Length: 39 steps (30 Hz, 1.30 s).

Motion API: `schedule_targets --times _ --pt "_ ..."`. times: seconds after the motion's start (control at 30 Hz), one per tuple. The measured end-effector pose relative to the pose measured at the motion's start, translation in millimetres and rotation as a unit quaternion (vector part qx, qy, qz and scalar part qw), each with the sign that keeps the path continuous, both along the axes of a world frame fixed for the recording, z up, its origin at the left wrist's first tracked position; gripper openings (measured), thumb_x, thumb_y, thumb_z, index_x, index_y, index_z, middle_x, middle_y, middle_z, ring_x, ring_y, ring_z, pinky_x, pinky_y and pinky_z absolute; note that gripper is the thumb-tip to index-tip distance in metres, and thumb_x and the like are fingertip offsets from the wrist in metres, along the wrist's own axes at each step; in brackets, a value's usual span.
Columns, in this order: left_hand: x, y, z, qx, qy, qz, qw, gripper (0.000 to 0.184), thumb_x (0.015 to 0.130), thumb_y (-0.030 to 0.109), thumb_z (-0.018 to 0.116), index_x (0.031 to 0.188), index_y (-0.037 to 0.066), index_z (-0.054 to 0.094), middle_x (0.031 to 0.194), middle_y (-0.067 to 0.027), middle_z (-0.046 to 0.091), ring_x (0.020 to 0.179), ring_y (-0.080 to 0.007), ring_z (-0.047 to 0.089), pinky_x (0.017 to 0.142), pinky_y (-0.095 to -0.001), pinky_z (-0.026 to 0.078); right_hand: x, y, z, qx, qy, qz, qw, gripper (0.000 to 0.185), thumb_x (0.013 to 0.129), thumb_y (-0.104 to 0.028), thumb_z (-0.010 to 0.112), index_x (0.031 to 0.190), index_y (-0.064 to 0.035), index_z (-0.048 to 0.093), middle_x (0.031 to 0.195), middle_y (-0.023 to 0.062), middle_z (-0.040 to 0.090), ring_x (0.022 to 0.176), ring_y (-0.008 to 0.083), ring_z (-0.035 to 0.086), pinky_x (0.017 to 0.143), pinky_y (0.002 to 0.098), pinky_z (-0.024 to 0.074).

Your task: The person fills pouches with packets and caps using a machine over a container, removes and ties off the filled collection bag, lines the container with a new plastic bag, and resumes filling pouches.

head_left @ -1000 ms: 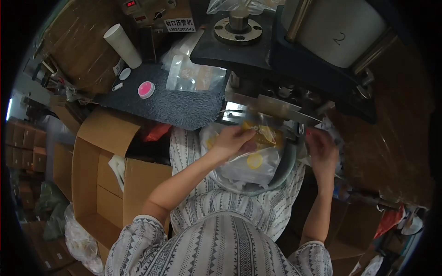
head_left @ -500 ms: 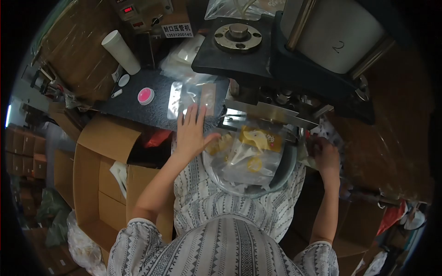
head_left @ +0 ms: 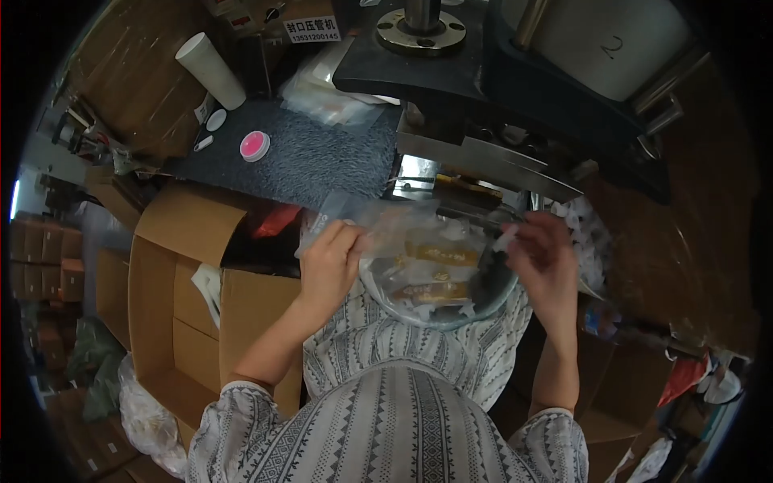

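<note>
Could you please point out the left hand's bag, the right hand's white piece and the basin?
Bag (head_left: pixel 390 216): head view, translucent middle.
White piece (head_left: pixel 506 238): head view, visible middle.
Basin (head_left: pixel 489 291): head view, inner wall.

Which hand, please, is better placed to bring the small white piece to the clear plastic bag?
Probably the right hand: it seems to hold the white piece, while the left hand grips the clear bag.

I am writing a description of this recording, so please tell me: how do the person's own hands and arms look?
The left hand and right hand are bare, without gloves; no watch or bracelet shows. The left sleeve and right sleeve are whitish with dark geometric stripes and end near the elbow.
</note>
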<state>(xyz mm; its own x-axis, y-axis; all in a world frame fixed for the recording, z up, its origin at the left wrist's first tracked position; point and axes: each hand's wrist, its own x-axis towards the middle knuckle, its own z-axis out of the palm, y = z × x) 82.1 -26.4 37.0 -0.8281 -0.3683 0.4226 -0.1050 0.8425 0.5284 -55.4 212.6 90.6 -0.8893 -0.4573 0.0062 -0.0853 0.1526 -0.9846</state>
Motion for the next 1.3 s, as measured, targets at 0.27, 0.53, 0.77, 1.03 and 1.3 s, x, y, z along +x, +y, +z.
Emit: schedule_targets --times 0.27,0.53,0.77,1.03,1.3 --pt "-1 12 12 -0.036 -0.041 -0.099 0.994 0.012 0.075 0.004 0.067 0.086 0.006 0.064 0.08 -0.0074 0.059 0.066 -0.0274 0.061 0.056 -0.0341 0.047 5 -24 2 0.141 0.338 0.176 0.914 0.018 0.083 0.0 0.063 0.1 -0.0025 0.063 0.106 0.013 0.062 0.081 0.0298 0.066 0.066 0.0331 0.0554" --pt "-38 30 -28 0.22 -0.157 -0.198 0.942 0.014 0.086 0.014 0.062 0.079 0.002 0.062 0.068 -0.0107 0.06 0.054 -0.025 0.058 0.05 -0.0304 0.043 -11 -21 -21 0.062 0.118 0.051 0.99 0.027 0.086 -0.002 0.062 0.114 0.0013 0.061 0.106 0.0132 0.066 0.097 0.0155 0.064 0.081 0.0257 0.0508" --pt "-90 35 -25 0.623 -0.222 -0.086 0.745 0.031 0.091 0.028 0.062 0.085 -0.002 0.066 0.065 -0.0005 0.058 0.055 -0.0053 0.051 0.05 -0.02 0.039 -1 12 -31 0.042 0.087 0.031 0.995 0.026 0.087 -0.002 0.062 0.113 0.0023 0.061 0.097 0.0124 0.068 0.093 0.0151 0.065 0.078 0.0267 0.0522" --pt "-86 34 -28 0.617 -0.21 -0.11 0.75 0.034 0.092 0.031 0.061 0.099 -0.002 0.066 0.081 -0.0024 0.064 0.071 -0.0071 0.055 0.061 -0.0219 0.044 35 18 -52 0.044 0.015 -0.001 0.999 0.018 0.091 -0.007 0.059 0.106 0.0015 0.065 0.097 0.0071 0.068 0.09 0.0107 0.062 0.081 0.0229 0.0469" --pt "-69 28 -60 0.602 -0.194 -0.136 0.763 0.032 0.09 0.035 0.062 0.09 0.002 0.067 0.077 0.0021 0.061 0.069 -0.0037 0.051 0.061 -0.0196 0.039 72 -8 -78 0.039 0.223 0.044 0.973 0.015 0.082 0.002 0.062 0.097 0.0001 0.063 0.097 0.0135 0.066 0.086 0.0288 0.064 0.077 0.0336 0.0505"
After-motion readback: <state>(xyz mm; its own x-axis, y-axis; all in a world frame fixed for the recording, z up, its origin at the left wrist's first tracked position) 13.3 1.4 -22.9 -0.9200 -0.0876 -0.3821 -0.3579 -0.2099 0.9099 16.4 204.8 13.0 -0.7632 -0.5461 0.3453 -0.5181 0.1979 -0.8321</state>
